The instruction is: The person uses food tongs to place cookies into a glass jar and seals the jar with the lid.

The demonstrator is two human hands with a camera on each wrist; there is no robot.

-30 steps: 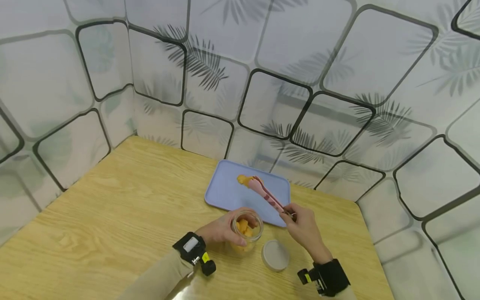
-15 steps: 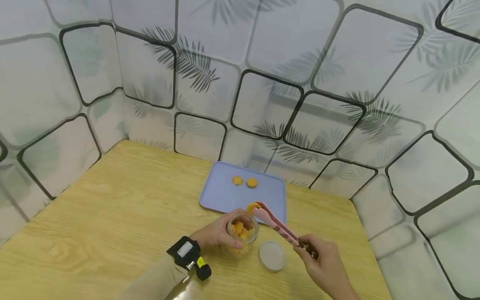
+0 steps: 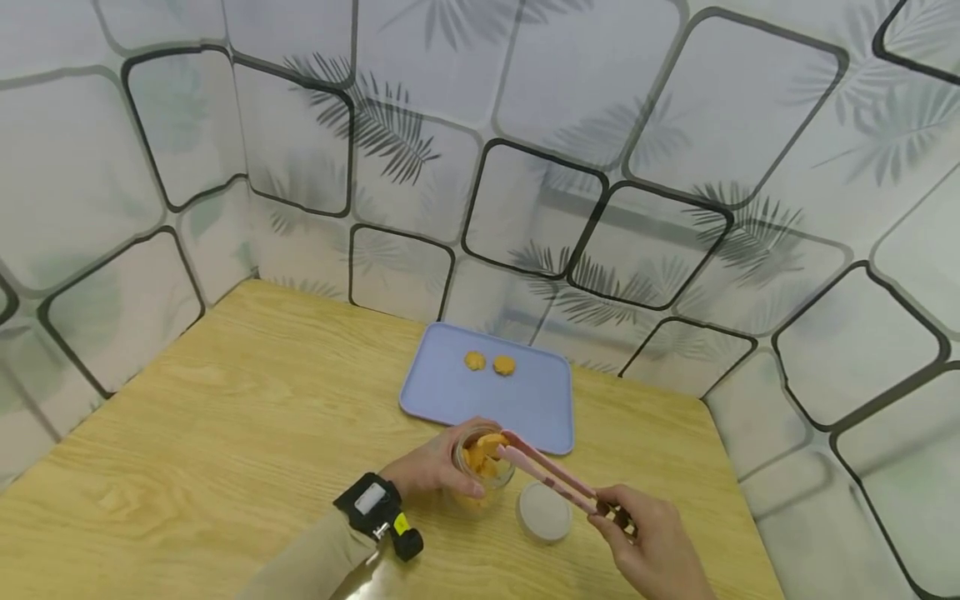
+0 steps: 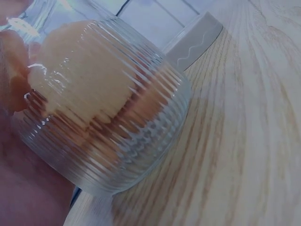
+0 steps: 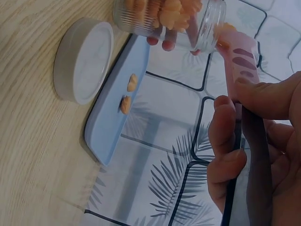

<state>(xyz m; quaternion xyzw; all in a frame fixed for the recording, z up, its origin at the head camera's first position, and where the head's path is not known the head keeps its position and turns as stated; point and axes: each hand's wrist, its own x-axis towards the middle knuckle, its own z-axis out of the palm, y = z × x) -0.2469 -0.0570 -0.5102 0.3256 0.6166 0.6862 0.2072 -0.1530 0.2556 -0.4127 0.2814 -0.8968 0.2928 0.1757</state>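
My left hand (image 3: 431,468) grips a clear glass jar (image 4: 108,122), which holds several orange-yellow flower-edged pieces that look like cookies. The ribbed side of the jar fills the left wrist view, tilted there. With curled fingers my right hand (image 3: 654,533) holds pink tongs (image 5: 242,52) by their dark handles. At the jar's mouth, the tong tips meet one orange piece (image 3: 491,441). Two more orange pieces (image 3: 504,365) lie on a blue tray (image 3: 517,417) behind the jar. Part of my left fingers is hidden behind the glass.
A pale round lid (image 3: 544,511) lies on the wooden table (image 3: 300,400), just right of the jar. Patterned fabric walls (image 3: 420,275) stand close behind the tray and along both sides.
From over the tray, the tongs have come back toward me, carrying an orange piece, and their tips are now at the jar's mouth. My left hand keeps its hold on the jar.
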